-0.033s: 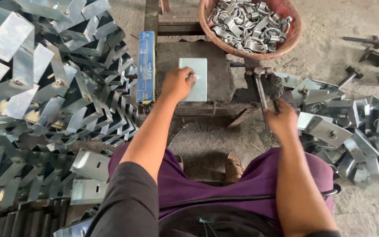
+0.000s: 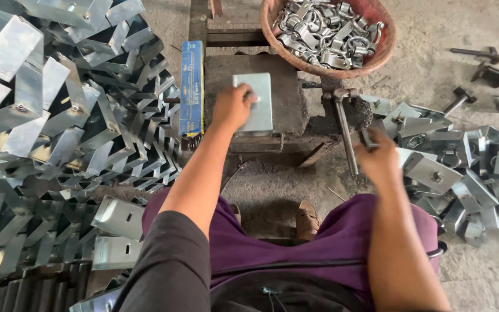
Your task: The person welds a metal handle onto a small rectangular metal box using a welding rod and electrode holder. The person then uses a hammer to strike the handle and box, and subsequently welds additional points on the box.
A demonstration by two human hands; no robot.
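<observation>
Overall, the biggest thing in view is the heap of bent metal brackets [image 2: 59,133], stacked in rows well to the left of the dark work block [image 2: 287,110]. A smaller, looser scatter of finished brackets [image 2: 463,173] lies on the floor to the right of the block. Behind the block, touching its far right corner, sits a reddish basket [image 2: 385,49] full of small shiny metal clips [image 2: 324,29]. A long blue box [image 2: 192,86] stands on edge against the block's left side. On top of the block lies a flat metal plate [image 2: 256,103], pale grey and rectangular. The left hand [image 2: 233,107] rests on the plate's left half, fingers curled down and pressing it against the block. A hammer [image 2: 345,124] leans off the block's right edge, its head up by the block and its handle running toward the person. The right hand [image 2: 379,159], blurred, is at the lower end of that handle beside the block's right side; whether its fingers are closed round the handle cannot be told.
</observation>
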